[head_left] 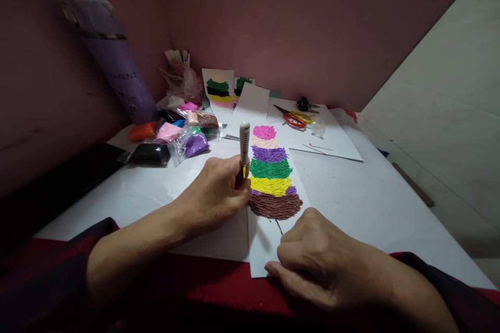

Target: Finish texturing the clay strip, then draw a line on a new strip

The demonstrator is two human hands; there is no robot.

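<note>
My left hand (219,192) is wrapped round an upright white-capped marker pen (244,143), at the left edge of a tall white card (262,250). Bands of ridged modelling clay (271,169) are stacked on the card, from pink at the top through peach, purple, green and yellow to brown at the bottom. My right hand (320,260) is closed at the card's lower right, its thumb by the bottom edge; what its fingers hold, if anything, is hidden. A thin dark line (278,227) runs from below the brown band towards that hand.
Several clay packets (167,140) lie at the left beside a tall purple bottle (117,62). Red- and yellow-handled scissors (294,119) and thin sticks (318,149) rest on white board (344,148) at the back right. Painted cards (219,91) lean near the pink wall (304,26).
</note>
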